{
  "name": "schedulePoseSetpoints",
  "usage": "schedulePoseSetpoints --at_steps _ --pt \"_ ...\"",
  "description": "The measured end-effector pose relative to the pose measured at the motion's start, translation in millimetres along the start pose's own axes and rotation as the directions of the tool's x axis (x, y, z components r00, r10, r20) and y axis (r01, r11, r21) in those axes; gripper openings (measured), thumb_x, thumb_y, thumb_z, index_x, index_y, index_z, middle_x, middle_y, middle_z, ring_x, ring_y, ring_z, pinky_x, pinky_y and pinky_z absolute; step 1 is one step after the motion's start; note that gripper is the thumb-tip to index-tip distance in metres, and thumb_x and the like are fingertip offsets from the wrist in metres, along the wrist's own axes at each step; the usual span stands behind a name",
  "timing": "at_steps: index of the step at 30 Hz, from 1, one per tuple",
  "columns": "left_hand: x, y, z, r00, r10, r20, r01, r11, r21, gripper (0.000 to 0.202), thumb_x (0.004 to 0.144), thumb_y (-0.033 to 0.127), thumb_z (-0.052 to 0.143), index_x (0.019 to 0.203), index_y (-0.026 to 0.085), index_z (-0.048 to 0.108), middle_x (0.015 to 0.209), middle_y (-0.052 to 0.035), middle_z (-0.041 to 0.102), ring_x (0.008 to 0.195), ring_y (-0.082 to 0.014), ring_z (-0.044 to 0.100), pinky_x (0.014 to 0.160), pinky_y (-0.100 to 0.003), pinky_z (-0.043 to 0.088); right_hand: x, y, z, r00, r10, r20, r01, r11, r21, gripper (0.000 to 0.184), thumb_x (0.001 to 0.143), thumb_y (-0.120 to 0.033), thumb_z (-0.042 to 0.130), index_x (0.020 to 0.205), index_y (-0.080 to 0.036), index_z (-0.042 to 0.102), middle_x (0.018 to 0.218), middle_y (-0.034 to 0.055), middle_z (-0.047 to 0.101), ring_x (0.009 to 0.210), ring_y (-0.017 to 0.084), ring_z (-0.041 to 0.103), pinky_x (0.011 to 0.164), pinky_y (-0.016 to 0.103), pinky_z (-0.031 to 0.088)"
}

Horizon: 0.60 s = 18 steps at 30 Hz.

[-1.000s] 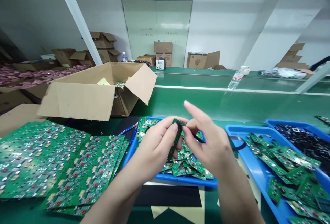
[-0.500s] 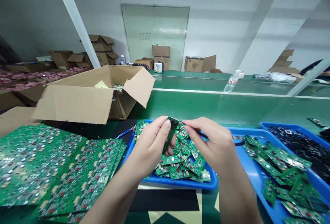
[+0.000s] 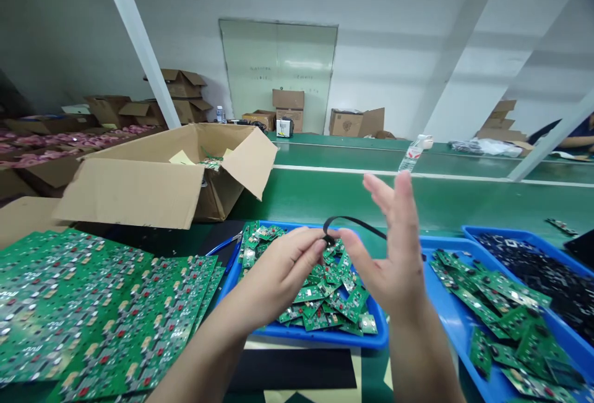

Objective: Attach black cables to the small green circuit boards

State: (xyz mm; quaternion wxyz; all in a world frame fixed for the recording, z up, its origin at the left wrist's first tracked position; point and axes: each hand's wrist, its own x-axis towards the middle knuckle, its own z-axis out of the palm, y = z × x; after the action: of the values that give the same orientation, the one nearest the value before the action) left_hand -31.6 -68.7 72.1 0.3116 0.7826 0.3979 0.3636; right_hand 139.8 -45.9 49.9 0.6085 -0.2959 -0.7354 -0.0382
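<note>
My left hand (image 3: 283, 270) is closed in a pinch over the middle blue tray (image 3: 378, 335). At its fingertips is the dark end of a thin black strap (image 3: 357, 221), which arches up and passes behind my right hand (image 3: 394, 254). The right hand is open, its fingers raised and spread. Its thumb tip comes close to the left fingertips; whether it touches the strap I cannot tell. Small green circuit boards (image 3: 341, 298) fill the tray below both hands. Any board inside the left hand is hidden by the fingers.
Large green board panels (image 3: 116, 316) lie at left, beside blue-handled pliers (image 3: 225, 244). An open cardboard box (image 3: 134, 189) stands behind them. At right are a blue tray (image 3: 443, 291) with more boards and another with black parts (image 3: 538, 267). A water bottle (image 3: 413, 152) stands farther back.
My right hand has let go of its pinch and spread its fingers upward. The green board seen in my left hand is no longer visible; a black strap now loops up between the hands.
</note>
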Motion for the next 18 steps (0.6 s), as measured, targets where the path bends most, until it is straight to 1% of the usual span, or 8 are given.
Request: schedulePoseSetpoints --at_steps 1,3,5,7,10,13,16,18 --pt "-1 -1 -1.1 0.999 0.02 -0.038 -0.019 1.0 0.015 0.031 0.098 0.03 0.036 0.103 0.019 0.065 0.084 -0.0033 0.057 0.077 -0.0152 0.053 0.072 -0.027 0.044 0 2 -4 1.0 0.015 -0.017 -0.015 1.0 -0.001 0.074 0.088 -0.018 0.057 0.151 -0.028 0.017 0.144 0.0133 0.045 0.132 0.029 0.045 0.105 0.056 0.042" --pt "-2 -4 -3.2 0.995 0.072 -0.068 -0.068 0.996 0.048 0.034 0.098 0.028 0.037 0.124 0.026 0.059 0.094 -0.0045 0.058 0.085 -0.016 0.055 0.079 -0.029 0.046 1 4 -11 0.999 0.047 0.007 -0.047 0.999 -0.008 0.057 0.09 -0.02 0.055 0.144 -0.026 0.037 0.137 0.0117 0.054 0.127 0.028 0.05 0.105 0.054 0.043" --pt "-3 -8 -4.4 0.989 0.136 -0.06 -0.131 0.988 0.085 0.038 0.097 0.024 0.04 0.133 0.031 0.052 0.101 -0.0045 0.056 0.089 -0.0154 0.055 0.082 -0.029 0.048 2 5 -16 0.991 0.078 0.11 -0.078 0.997 -0.007 0.038 0.091 -0.024 0.054 0.129 -0.024 0.055 0.125 0.0097 0.064 0.119 0.026 0.058 0.104 0.054 0.043" --pt "-3 -12 -4.2 0.977 0.2 -0.073 -0.189 0.972 0.139 0.042 0.096 0.021 0.043 0.136 0.033 0.049 0.103 -0.0043 0.054 0.092 -0.0149 0.055 0.084 -0.028 0.049 2 3 -18 0.971 0.101 0.218 -0.108 0.994 0.02 0.024 0.091 -0.027 0.054 0.113 -0.024 0.064 0.112 0.0073 0.07 0.109 0.025 0.064 0.105 0.056 0.041" --pt "-2 -16 -2.8 0.951 0.266 -0.157 -0.221 0.941 0.258 0.044 0.094 0.016 0.047 0.136 0.03 0.048 0.104 -0.0046 0.053 0.097 -0.0156 0.054 0.088 -0.029 0.049 2 -2 -18 0.957 0.129 0.261 -0.157 0.983 0.091 0.015 0.091 -0.028 0.054 0.099 -0.024 0.067 0.095 0.0027 0.074 0.089 0.02 0.069 0.106 0.056 0.039" --pt "-1 -19 -2.6 0.924 0.311 -0.222 -0.221 0.909 0.354 0.043 0.093 0.015 0.049 0.134 0.028 0.049 0.105 -0.0054 0.053 0.098 -0.0163 0.055 0.088 -0.03 0.05 1 -8 -18 0.958 0.127 0.256 -0.166 0.977 0.137 0.013 0.091 -0.028 0.055 0.095 -0.023 0.066 0.081 -0.0008 0.071 0.074 0.015 0.068 0.104 0.052 0.042" --pt "0 -20 -3.4 0.895 0.369 -0.25 -0.247 0.878 0.411 0.042 0.093 0.015 0.05 0.133 0.026 0.049 0.105 -0.006 0.054 0.097 -0.0166 0.056 0.086 -0.03 0.051 0 -13 -16 0.96 0.094 0.263 -0.12 0.989 0.085 0.01 0.088 -0.025 0.059 0.095 -0.023 0.066 0.072 -0.0025 0.068 0.066 0.013 0.065 0.102 0.051 0.044" --pt "0 -20 -3.6 0.876 0.406 -0.26 -0.272 0.861 0.429 0.04 0.092 0.014 0.051 0.131 0.026 0.051 0.104 -0.0058 0.055 0.096 -0.0162 0.056 0.086 -0.03 0.052 0 -14 -14 0.964 0.071 0.255 -0.082 0.996 0.035 0.009 0.088 -0.022 0.059 0.092 -0.022 0.067 0.072 -0.002 0.068 0.064 0.013 0.063 0.102 0.052 0.044"
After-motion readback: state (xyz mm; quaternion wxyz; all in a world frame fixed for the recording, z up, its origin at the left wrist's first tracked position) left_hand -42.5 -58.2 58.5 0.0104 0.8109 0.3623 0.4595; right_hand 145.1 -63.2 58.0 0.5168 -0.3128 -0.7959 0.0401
